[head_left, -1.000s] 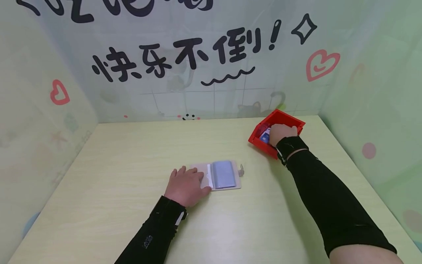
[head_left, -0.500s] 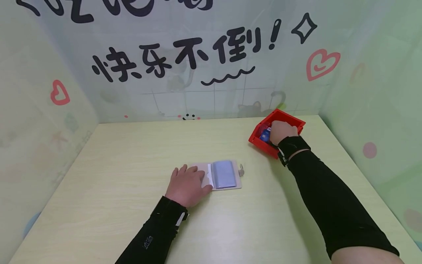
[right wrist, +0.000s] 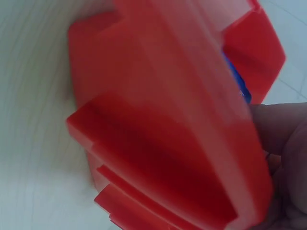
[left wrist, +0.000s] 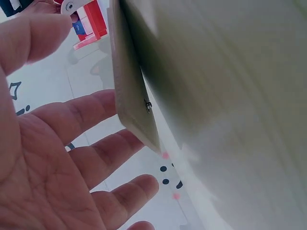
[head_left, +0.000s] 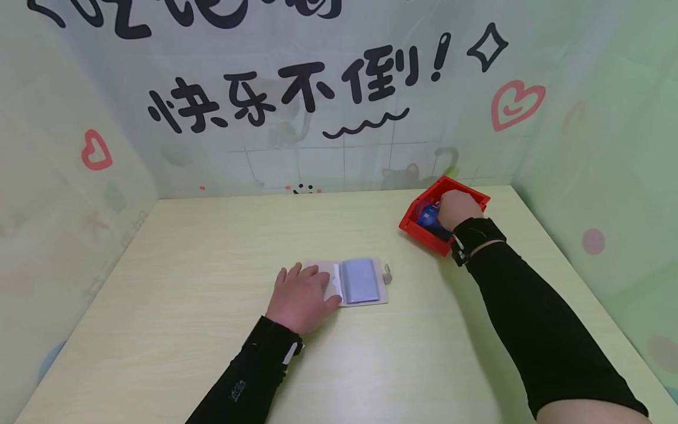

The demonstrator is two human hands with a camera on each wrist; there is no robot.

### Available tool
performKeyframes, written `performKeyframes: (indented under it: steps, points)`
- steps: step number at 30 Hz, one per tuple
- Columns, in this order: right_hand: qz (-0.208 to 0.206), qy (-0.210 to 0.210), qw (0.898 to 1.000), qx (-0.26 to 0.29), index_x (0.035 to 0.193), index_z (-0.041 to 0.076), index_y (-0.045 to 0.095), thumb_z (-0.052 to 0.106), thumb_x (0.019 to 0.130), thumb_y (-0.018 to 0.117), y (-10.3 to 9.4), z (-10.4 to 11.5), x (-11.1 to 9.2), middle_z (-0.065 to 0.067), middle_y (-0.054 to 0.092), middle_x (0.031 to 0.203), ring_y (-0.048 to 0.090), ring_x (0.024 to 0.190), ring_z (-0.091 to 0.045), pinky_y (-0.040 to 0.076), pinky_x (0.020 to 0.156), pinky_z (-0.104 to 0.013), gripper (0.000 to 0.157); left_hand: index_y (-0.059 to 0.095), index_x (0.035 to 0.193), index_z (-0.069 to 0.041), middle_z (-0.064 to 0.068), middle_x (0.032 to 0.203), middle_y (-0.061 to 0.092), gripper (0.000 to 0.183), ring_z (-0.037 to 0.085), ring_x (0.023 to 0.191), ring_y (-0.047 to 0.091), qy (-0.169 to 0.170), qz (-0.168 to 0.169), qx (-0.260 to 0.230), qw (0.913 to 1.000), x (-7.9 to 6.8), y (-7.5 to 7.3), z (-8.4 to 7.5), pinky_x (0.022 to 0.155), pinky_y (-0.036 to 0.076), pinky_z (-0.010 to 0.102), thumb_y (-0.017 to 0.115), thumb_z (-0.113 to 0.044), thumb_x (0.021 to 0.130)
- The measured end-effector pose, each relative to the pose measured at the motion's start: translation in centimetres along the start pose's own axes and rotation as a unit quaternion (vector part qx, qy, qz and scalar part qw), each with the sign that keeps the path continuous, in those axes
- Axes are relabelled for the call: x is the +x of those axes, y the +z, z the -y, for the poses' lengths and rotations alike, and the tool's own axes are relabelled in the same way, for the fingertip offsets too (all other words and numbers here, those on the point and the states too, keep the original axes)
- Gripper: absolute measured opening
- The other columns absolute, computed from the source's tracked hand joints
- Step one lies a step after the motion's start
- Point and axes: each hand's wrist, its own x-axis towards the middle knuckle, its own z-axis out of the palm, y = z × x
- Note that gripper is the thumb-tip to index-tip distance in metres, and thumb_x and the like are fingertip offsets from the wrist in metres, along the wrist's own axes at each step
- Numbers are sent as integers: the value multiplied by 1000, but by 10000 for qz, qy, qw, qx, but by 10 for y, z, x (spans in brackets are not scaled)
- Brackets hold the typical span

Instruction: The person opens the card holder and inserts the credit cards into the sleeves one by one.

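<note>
A small pale-pink wallet-like booklet [head_left: 382,294] lies open on the table, with a bluish clear sleeve [head_left: 361,280] on its right half and a clasp tab at its right edge. My left hand [head_left: 298,299] rests over its left cover, fingers spread. In the left wrist view, two fingertips meet the edge of the cover [left wrist: 132,96]. At the back right, my right hand [head_left: 458,209] reaches into a red plastic bin [head_left: 415,231], its fingertips hidden inside. A blue item [head_left: 428,217] lies right by those fingers; I cannot tell whether they hold it.
The pale wooden table [head_left: 212,253] runs back to a printed curtain [head_left: 265,159] with black lettering. Side curtains flank it left and right. The bin stands angled near the table's back right corner.
My right hand has shifted slightly up and right within the bin, and more of the blue item shows beside it. My left hand and the booklet look almost unmoved.
</note>
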Motion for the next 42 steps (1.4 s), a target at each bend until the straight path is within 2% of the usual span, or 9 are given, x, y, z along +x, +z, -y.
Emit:
performKeyframes:
  steps: [3, 6, 11, 16, 20, 24, 27, 34, 42]
  points:
    - [-183, -9, 9997, 167, 87, 0, 70, 12, 102, 51, -2, -2, -2, -13, 69, 82, 62, 78, -28, 60, 87, -50, 27, 72, 132, -12, 13, 145, 65, 50, 47, 144, 49, 10, -30, -40, 10000, -1, -1, 0, 120, 33, 68, 68, -48, 97]
    - [-362, 54, 9984, 428, 73, 6, 60, 14, 103, 48, -5, -2, -6, -5, 53, 67, 53, 70, -25, 51, 71, -41, 34, 72, 133, -12, 13, 145, 65, 50, 47, 144, 49, 32, -53, -103, 9999, -1, -2, -1, 120, 33, 68, 69, -47, 97]
    - [-665, 163, 9934, 923, 65, 10, 47, 19, 106, 55, -6, 1, -14, 0, 35, 59, 44, 64, -23, 38, 64, -35, 43, 70, 136, -12, 13, 146, 64, 51, 47, 145, 49, 62, -79, -181, 9998, -2, -3, -3, 120, 33, 68, 68, -47, 98]
    - [-1015, 371, 9835, 1450, 95, -1, 71, 23, 108, 55, -7, 9, -24, -15, 66, 86, 58, 83, -32, 52, 70, -41, 31, 67, 140, -12, 12, 146, 65, 53, 45, 145, 50, 12, -144, -356, 9993, -3, -3, -3, 121, 33, 67, 69, -45, 98]
    - [-1165, 558, 9683, 2138, 123, 0, 70, 28, 110, 53, -15, 19, -40, -22, 69, 115, 61, 98, -37, 58, 79, -46, 35, 64, 144, -11, 11, 145, 66, 58, 42, 144, 52, -70, -235, -591, 9980, -2, -3, -3, 121, 33, 65, 70, -45, 98]
    - [-1078, 588, 9483, 2928, 131, 4, 67, 33, 109, 56, -18, 31, -57, -20, 68, 125, 61, 107, -35, 59, 88, -47, 38, 60, 148, -10, 11, 134, 72, 62, 35, 124, 65, -44, -436, -855, 9954, 0, -4, -4, 113, 44, 58, 72, -43, 97]
    - [-915, 601, 9249, 3640, 136, 7, 66, 35, 108, 60, -13, 42, -68, -18, 67, 134, 64, 115, -35, 60, 98, -47, 41, 55, 152, -10, 11, 130, 74, 66, 29, 112, 70, 45, -587, -1125, 9919, 0, -6, -5, 105, 53, 51, 72, -42, 97]
    - [-355, 440, 8583, 5100, 142, 6, 61, 28, 107, 63, 12, 68, -84, -16, 65, 139, 69, 117, -31, 61, 96, -34, 42, 38, 164, -15, 6, 143, 68, 76, 31, 128, 68, 48, -568, -2013, 9779, -2, -10, -10, 108, 55, 47, 68, -45, 100]
    - [170, 155, 8098, 5862, 140, 4, 60, 23, 107, 62, 43, 87, -91, -18, 67, 136, 72, 108, -24, 62, 89, -26, 38, 32, 165, -10, 6, 142, 69, 72, 27, 126, 70, 235, -453, -2683, 9620, 6, -8, -19, 102, 58, 47, 61, -41, 106]
